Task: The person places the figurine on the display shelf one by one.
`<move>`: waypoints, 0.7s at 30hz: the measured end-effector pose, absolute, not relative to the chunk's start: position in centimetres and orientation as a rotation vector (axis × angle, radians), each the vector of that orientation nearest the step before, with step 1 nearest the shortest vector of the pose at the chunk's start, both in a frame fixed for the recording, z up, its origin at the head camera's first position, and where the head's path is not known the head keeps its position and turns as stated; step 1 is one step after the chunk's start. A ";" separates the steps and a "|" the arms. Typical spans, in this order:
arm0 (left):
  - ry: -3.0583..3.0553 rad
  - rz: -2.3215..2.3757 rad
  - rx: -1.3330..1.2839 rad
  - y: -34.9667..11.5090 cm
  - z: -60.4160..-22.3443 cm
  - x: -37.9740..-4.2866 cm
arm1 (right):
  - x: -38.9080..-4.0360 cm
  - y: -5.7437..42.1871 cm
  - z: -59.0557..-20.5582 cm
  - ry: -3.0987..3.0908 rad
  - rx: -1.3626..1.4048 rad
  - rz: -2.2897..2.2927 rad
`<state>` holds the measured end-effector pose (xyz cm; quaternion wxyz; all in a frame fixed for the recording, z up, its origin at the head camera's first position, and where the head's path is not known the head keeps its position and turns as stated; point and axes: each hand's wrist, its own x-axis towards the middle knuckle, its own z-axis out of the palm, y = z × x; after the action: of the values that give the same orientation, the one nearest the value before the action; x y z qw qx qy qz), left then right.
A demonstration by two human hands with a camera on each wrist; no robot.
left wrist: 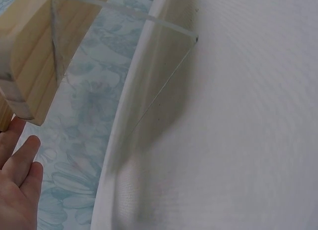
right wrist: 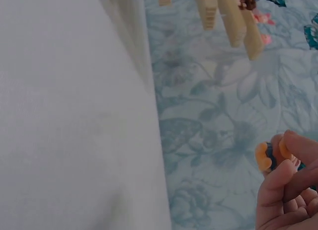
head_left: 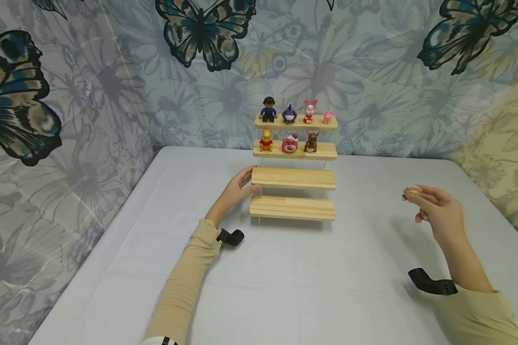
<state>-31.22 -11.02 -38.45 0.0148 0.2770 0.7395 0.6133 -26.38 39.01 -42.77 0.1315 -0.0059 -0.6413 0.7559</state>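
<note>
A tiered wooden display stand (head_left: 293, 178) has four light boards on clear supports. My left hand (head_left: 240, 186) holds the left end of its third board from the top, thumb at the front edge and fingers toward the back. In the left wrist view some fingers of that left hand (left wrist: 19, 175) extend loosely beside the board end (left wrist: 30, 76). Out to the right, above the table, my right hand (head_left: 440, 211) pinches a small figurine (right wrist: 263, 157) between thumb and fingertips. Orange and dark blue parts of it show; the fingers hide the rest.
On the top board stand several figurines: a blue-shirted figure (head_left: 268, 110), a donkey (head_left: 289, 115) and pink ones. The second board bears a yellow bear (head_left: 265, 141), a pink bear (head_left: 290, 143) and a brown figure (head_left: 311, 143). A butterfly-patterned cloth (head_left: 233, 96) hangs behind the white table (head_left: 284, 278).
</note>
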 end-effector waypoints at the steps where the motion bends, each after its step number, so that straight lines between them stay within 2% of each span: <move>1: 2.298 1.910 0.862 -11.0 -38.5 -31.2 | -26.8 39.1 -43.2 -1.862 0.006 2.191; 9: 2.292 1.923 0.846 -11.0 -38.6 -31.2 | -29.4 37.4 -43.3 -1.929 0.081 2.113; 13: 2.288 1.923 0.843 -11.0 -38.7 -31.2 | -28.7 34.2 -40.4 -1.978 0.090 2.118; 18: 2.294 1.910 0.840 -11.0 -38.7 -31.1 | -25.6 28.3 -35.3 -1.993 0.088 2.138; 21: 2.299 1.910 0.828 -11.0 -38.5 -31.1 | -26.3 27.4 -35.0 -1.944 0.155 2.193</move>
<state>-31.12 -11.02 -38.52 0.0203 0.2669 0.7411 0.6157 -26.27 27.44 -35.00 0.1034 0.0526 -0.6588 0.7433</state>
